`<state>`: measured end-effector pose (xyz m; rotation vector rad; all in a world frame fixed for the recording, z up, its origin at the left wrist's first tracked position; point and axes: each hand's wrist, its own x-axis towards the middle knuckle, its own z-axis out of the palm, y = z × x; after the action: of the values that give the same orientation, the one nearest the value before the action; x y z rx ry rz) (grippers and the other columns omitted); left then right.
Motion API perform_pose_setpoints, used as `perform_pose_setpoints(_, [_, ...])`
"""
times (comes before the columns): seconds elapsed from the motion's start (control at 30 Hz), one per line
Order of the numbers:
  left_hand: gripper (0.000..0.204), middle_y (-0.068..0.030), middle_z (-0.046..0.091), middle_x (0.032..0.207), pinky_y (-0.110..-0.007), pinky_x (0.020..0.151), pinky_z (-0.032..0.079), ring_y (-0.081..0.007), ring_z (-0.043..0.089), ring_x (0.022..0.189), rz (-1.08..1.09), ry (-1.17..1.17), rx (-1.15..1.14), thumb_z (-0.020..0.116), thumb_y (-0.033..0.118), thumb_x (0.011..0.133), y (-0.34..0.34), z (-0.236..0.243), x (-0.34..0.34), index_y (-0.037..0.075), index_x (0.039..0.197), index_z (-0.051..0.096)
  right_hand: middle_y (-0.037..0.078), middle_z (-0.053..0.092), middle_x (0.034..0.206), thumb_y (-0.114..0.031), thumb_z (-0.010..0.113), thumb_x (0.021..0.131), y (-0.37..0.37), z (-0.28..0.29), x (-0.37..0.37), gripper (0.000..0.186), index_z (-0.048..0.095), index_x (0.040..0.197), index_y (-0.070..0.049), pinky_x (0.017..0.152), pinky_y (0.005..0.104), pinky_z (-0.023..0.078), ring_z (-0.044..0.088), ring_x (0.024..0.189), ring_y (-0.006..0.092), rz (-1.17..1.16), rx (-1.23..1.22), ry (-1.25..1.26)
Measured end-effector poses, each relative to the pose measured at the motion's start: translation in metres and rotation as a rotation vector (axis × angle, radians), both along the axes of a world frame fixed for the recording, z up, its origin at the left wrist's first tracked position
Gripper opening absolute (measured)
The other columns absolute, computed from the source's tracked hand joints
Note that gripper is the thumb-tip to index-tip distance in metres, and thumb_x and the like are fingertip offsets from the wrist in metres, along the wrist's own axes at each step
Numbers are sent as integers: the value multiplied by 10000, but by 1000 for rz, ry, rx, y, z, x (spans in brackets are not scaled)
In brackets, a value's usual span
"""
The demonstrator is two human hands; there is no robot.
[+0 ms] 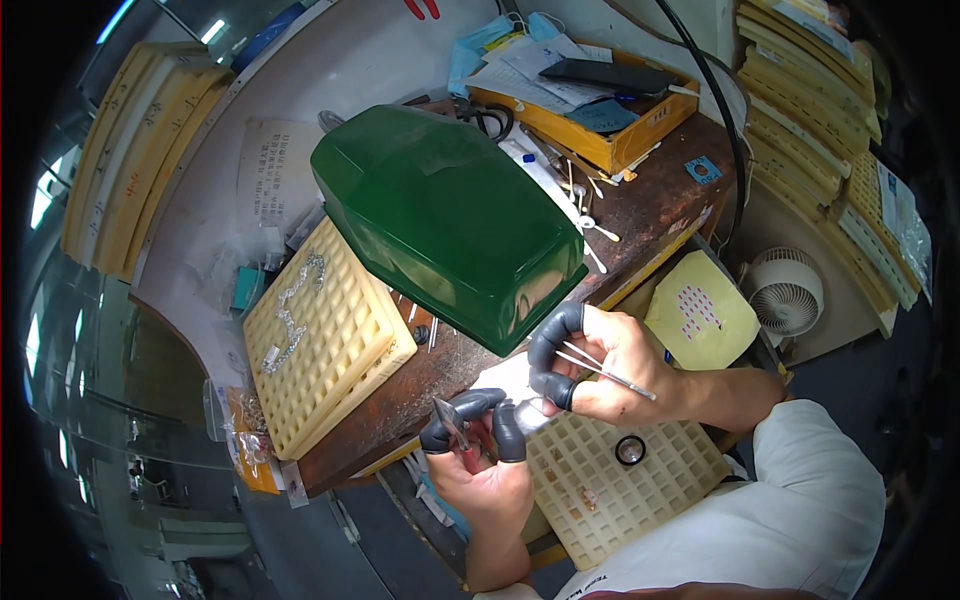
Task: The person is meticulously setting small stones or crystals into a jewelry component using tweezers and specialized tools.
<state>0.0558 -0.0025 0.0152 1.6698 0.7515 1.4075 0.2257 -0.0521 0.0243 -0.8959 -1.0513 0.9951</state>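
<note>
Black finger cots cover the thumb and fingertips of both my hands. My left hand (482, 475) is closed around small red-handled pliers (452, 424), their grey metal end pointing up and left. My right hand (620, 370), close by on the right, grips slim metal tweezers (615, 377) that slant across the fingers. The fingertips of both hands come near each other over a brightly lit patch at the bench edge, under the green lamp hood (450, 220). Whatever small piece may lie between the fingertips is too small and hidden to make out.
A cream grid tray (555, 500) with a round black-rimmed loupe (630, 451) lies below my hands. Stacked grid trays (320, 340) carrying a silvery chain (290, 318) stand left. Behind are a yellow box (640, 140) of papers and several cotton swabs (597, 260). A white fan (787, 292) sits right.
</note>
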Motion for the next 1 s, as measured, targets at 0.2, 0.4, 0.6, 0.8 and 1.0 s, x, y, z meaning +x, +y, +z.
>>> perform_pose_setpoints(0.2, [263,-96,663,1035,-221,751,475,-103,610,853,9,-5,11,682,-48,855,0,0,1,23,1073,555,68,649,914,28,670,801,1,-1,-1,270,556,1045,10,764,281,560,665,822,120,0,8,47])
perform_pose_setpoints(0.4, [260,-92,664,1026,-224,751,473,-102,611,851,4,-6,-10,680,-46,856,-1,0,0,31,1071,556,34,585,924,24,632,808,0,1,-2,259,545,1052,13,753,239,522,595,855,67,0,-5,21])
perform_pose_setpoints(0.6, [264,-95,663,1024,-226,757,477,-105,612,852,-8,-34,-11,682,-51,852,-1,1,2,30,1069,555,60,652,923,23,702,799,0,-1,-1,291,558,1051,10,770,271,554,659,833,107,-12,-2,21])
perform_pose_setpoints(0.8, [316,-135,648,1004,-301,863,521,-173,642,918,-7,3,-1,650,-131,824,-2,2,0,-14,1091,529,41,607,922,40,646,804,-1,1,-1,262,551,1047,15,749,242,535,618,847,73,-17,34,-3])
perform_pose_setpoints(1.0, [294,-119,661,1008,-266,807,504,-140,629,875,-2,-6,11,671,-95,833,0,0,0,5,1077,540,42,610,927,40,657,803,-1,0,-1,264,555,1046,15,760,252,542,625,850,80,-1,45,17])
